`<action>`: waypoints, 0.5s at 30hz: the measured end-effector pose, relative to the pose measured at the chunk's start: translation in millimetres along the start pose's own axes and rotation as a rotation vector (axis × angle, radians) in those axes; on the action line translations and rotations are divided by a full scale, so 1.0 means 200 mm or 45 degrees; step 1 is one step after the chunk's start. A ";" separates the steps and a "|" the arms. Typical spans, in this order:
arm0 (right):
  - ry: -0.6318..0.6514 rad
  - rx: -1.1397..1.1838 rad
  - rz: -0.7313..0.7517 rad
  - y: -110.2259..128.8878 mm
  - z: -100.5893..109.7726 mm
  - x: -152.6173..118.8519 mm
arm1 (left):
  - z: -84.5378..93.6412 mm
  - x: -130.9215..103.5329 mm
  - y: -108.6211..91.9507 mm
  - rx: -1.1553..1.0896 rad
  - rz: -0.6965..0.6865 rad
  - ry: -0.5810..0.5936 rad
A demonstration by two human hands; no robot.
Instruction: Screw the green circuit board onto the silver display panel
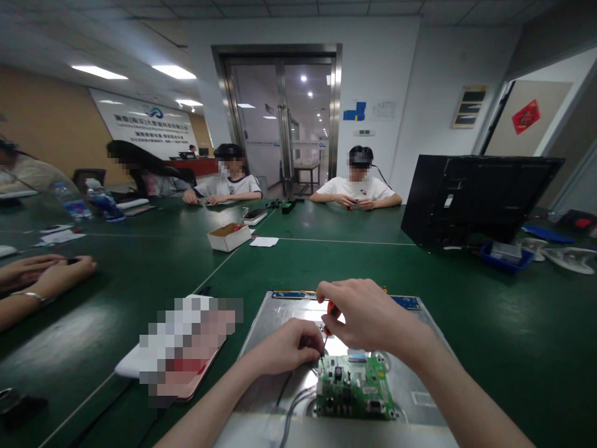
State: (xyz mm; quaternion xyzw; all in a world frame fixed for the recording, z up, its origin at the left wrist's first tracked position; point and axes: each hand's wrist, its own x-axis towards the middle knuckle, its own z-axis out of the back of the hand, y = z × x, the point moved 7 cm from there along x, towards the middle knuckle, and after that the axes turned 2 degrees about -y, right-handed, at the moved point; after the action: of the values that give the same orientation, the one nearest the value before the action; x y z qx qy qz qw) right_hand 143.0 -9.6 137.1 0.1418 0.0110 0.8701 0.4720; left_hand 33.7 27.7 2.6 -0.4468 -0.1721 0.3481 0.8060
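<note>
A flat silver metal panel lies before me, with a green circuit board on its near middle part. My right hand is closed round the red and black handle of a screwdriver. The shaft points down to the board's far left corner. My left hand is closed beside that corner, its thumb and fingers pinched around the screwdriver's tip; whatever lies between them is hidden. Grey cables run along the panel left of the board. A narrow blue strip board borders the panel's far edge.
Left of the panel lie a pink, phone-like object and a white one, partly blurred. A white box sits farther back. A black monitor and a blue tray are at right. A co-worker's hands rest at left; other people sit opposite.
</note>
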 end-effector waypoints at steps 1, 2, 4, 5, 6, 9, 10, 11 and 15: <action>-0.008 -0.040 -0.026 -0.01 0.00 0.01 | 0.00 0.00 0.00 0.002 0.005 -0.003; -0.017 -0.069 -0.047 -0.01 -0.01 0.01 | 0.01 0.00 -0.01 0.005 0.010 -0.006; -0.029 -0.095 -0.067 -0.01 -0.01 0.01 | 0.01 0.00 -0.01 0.012 0.019 -0.006; -0.027 -0.100 -0.067 -0.01 -0.01 0.01 | 0.01 0.00 -0.01 0.013 0.022 -0.003; -0.022 -0.095 -0.057 -0.01 -0.01 0.01 | 0.01 0.00 -0.01 0.013 0.025 0.000; -0.023 -0.031 0.001 0.00 0.01 0.00 | 0.00 0.00 -0.01 0.004 0.028 0.008; -0.024 -0.004 0.017 0.00 0.01 -0.01 | 0.00 0.00 -0.01 0.001 0.027 0.009; -0.020 0.022 0.027 0.00 0.02 -0.01 | 0.00 0.00 -0.01 0.000 0.024 0.009; 0.034 0.076 0.042 -0.01 0.01 -0.01 | 0.00 0.00 -0.02 0.001 0.021 0.004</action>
State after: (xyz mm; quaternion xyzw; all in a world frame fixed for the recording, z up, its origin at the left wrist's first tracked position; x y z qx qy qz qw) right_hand 146.0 -10.3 138.4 0.1443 0.0408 0.8789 0.4529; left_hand 35.1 26.3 5.6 -0.4483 -0.1669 0.3542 0.8035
